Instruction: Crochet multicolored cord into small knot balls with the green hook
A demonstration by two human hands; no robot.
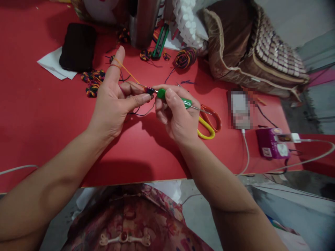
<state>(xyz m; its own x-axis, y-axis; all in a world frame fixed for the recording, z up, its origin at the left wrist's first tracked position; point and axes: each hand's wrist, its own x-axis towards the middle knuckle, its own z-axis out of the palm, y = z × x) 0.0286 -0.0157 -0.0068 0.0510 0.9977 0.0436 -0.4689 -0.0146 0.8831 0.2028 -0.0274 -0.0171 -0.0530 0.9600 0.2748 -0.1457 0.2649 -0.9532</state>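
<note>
Head view: small yarn piece [149,90], dark blue with some orange

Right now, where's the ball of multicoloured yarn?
In the head view, the yarn ball sits on the table right of centre, beyond the right hand, between the green tool and the brown bag.

On the flat red tabletop [26,115] before me lie a multicoloured yarn ball [185,58], yellow-and-orange-handled scissors [209,137], a slim green-and-black cutter [161,42] and a purple box [269,142].
</note>
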